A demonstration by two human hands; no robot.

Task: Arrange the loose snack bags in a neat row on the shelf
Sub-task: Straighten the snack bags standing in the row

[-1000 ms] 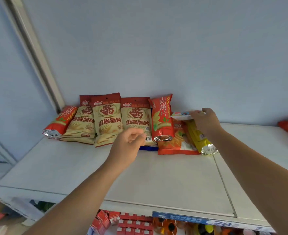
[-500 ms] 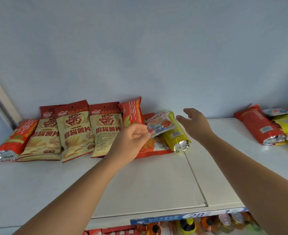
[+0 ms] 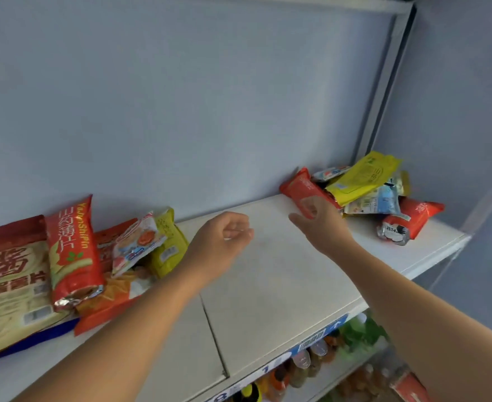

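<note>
On the white shelf, a row at the left leans on the back wall: beige-and-red chip bags, a tall red bag, a small white-and-pink packet and a yellow-green bag over a flat orange bag. A loose pile lies at the right: a red bag, a yellow bag, a blue-white bag and another red bag. My right hand reaches with spread fingers to the nearest red bag's lower end. My left hand hovers over bare shelf, fingers curled, holding nothing.
A grey upright post and a side panel close off the shelf's right end behind the pile. A blue price strip runs along the front edge. Bottles and packets fill the lower shelf.
The view has swung right, bringing the pile into sight. My right hand has left the small packet and moved right to the red bag. My left hand has drifted right, off the row.
</note>
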